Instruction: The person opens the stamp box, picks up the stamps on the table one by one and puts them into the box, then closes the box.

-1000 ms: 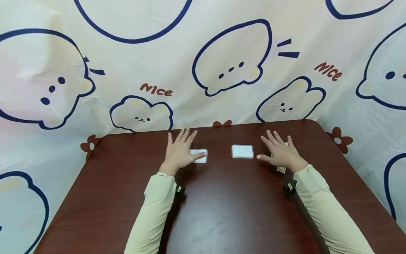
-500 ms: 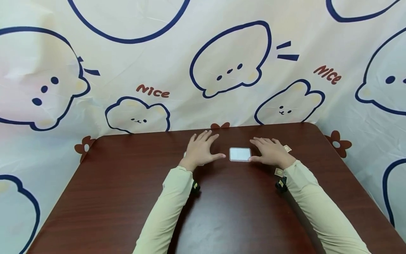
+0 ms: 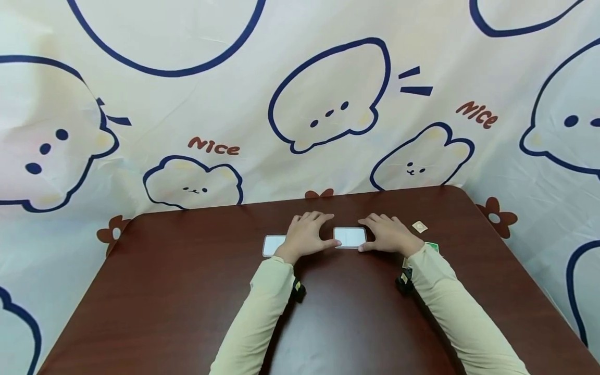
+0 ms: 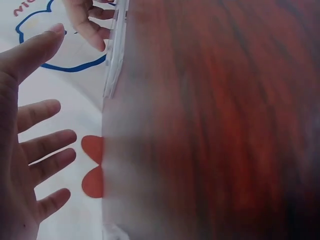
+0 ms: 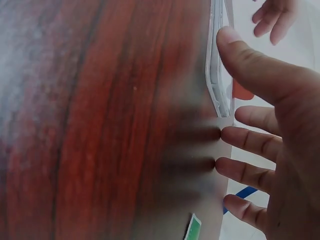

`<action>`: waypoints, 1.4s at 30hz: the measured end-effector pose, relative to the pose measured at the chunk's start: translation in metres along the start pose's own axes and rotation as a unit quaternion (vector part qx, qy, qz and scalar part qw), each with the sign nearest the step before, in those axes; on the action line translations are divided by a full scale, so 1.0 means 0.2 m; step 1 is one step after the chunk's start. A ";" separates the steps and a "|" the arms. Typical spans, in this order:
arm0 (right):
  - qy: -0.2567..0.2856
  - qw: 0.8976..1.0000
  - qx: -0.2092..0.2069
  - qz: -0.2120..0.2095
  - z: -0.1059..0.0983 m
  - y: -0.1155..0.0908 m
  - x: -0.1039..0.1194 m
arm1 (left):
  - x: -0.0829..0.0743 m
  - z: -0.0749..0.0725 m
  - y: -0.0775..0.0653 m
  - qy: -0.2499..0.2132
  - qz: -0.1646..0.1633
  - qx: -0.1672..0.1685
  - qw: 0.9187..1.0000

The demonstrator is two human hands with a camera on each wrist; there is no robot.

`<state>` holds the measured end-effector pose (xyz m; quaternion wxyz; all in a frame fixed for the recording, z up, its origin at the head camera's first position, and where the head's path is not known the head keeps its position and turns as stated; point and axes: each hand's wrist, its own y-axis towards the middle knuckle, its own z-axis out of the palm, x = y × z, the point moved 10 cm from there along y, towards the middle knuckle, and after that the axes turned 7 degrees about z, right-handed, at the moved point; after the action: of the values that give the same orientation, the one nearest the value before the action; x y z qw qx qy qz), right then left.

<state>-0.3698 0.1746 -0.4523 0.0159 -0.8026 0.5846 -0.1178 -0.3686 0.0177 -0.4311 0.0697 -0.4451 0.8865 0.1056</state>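
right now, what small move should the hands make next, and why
I'd probably ease the left hand and right hand inward to grip the white case by its short ends. It lies flat between them, both thumbs are close to its edges, and neither hand is curled round it yet.

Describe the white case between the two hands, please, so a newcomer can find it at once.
On the brown table, look toward the far edge. The white case lies between the left hand and right hand, unlike the other white case, left of both.
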 end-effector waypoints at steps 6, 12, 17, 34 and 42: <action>-0.006 1.000 0.003 -0.007 0.01 0.00 0.02 | -0.02 0.05 0.01 -0.029 -0.001 0.021 0.999; 0.007 1.000 0.015 -0.004 0.03 0.00 0.03 | -0.02 0.11 0.02 -0.061 -0.008 0.060 0.996; 0.004 1.000 0.010 -0.002 0.03 0.00 0.03 | -0.02 0.12 0.03 -0.072 -0.009 0.071 0.995; 0.065 0.997 0.052 -0.004 0.08 0.02 0.03 | 0.01 0.20 0.05 -0.108 -0.023 0.104 0.988; 0.061 0.997 0.045 -0.011 0.07 0.03 0.03 | 0.00 0.19 0.06 -0.090 -0.014 0.103 0.991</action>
<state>-0.3704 0.1654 -0.4662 0.0152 -0.7990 0.5693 -0.1933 -0.3776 0.0347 -0.4660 0.1960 -0.4370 0.8763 0.0522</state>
